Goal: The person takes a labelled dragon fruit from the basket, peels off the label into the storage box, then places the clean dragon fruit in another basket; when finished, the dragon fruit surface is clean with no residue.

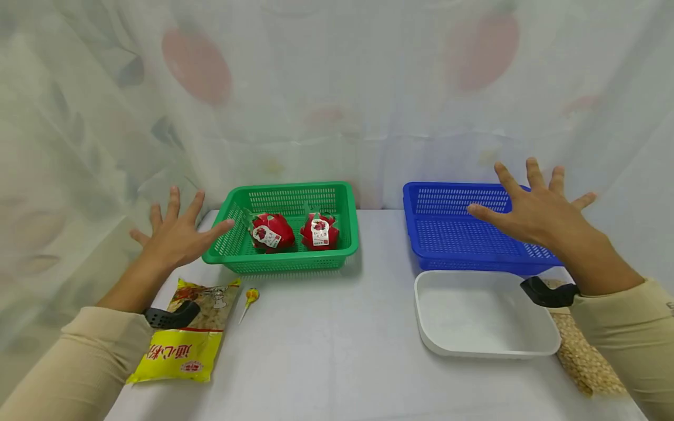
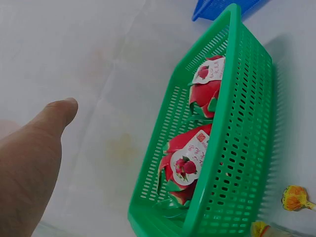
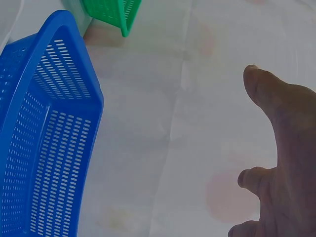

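My left hand [image 1: 176, 240] is raised with fingers spread, holding nothing, its thumb overlapping the left rim of the green basket [image 1: 289, 264] in the head view. Inside that basket lie two red dragon fruits [image 1: 272, 231] [image 2: 185, 165] with white labels. Over the right part of the blue basket [image 1: 458, 260], my right hand [image 1: 542, 216] is held up, fingers fanned out and nothing in its grasp. No contents show in the blue basket. In the right wrist view, the thumb [image 3: 266, 91] points away from the blue basket's side wall.
Below the left forearm lies a yellow pasta bag [image 1: 184, 351], with a yellow lollipop [image 1: 251, 296] beside it. A white tray [image 1: 487, 353] stands in front of the blue basket. Partly under the right sleeve is a bag of grain-like pieces [image 1: 584, 356]. A printed curtain [image 1: 326, 88] hangs behind.
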Tool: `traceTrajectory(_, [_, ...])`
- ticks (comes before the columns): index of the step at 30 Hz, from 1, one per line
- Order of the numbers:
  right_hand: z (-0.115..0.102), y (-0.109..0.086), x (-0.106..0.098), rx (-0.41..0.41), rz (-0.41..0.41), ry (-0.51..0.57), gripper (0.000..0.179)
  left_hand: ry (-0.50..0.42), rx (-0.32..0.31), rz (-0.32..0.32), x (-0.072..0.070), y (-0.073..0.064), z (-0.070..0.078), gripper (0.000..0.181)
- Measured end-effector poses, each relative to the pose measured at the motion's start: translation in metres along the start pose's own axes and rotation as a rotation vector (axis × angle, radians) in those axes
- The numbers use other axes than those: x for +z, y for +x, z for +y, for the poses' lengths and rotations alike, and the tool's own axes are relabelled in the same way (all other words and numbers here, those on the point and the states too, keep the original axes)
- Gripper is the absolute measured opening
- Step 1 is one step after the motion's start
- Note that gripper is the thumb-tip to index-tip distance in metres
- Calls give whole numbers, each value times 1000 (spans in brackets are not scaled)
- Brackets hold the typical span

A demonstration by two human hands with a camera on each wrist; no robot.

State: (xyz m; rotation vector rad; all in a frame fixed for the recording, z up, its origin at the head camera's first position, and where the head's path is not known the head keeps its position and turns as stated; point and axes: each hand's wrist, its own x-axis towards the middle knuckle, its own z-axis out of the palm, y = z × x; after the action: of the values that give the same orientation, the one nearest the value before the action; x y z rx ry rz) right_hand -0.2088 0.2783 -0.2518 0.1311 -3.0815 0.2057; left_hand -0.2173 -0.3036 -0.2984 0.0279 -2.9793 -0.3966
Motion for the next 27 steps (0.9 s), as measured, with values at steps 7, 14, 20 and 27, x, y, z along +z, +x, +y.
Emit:
traceTrajectory(7, [-1, 1, 2, 2, 8, -4, 98, -15, 0, 10, 13, -2, -8, 97])
traceTrajectory(14, [0, 2, 4, 0, 3, -9, 99, -22, -12, 1, 31, -3, -17, 94])
traceTrajectory(20, [0, 3, 6, -4, 0, 1, 99, -49, -14, 4, 45, -3, -23, 94])
traceTrajectory(27, [2, 4, 9, -13, -3, 0, 98, -72, -22, -17, 61, -1, -31, 93])
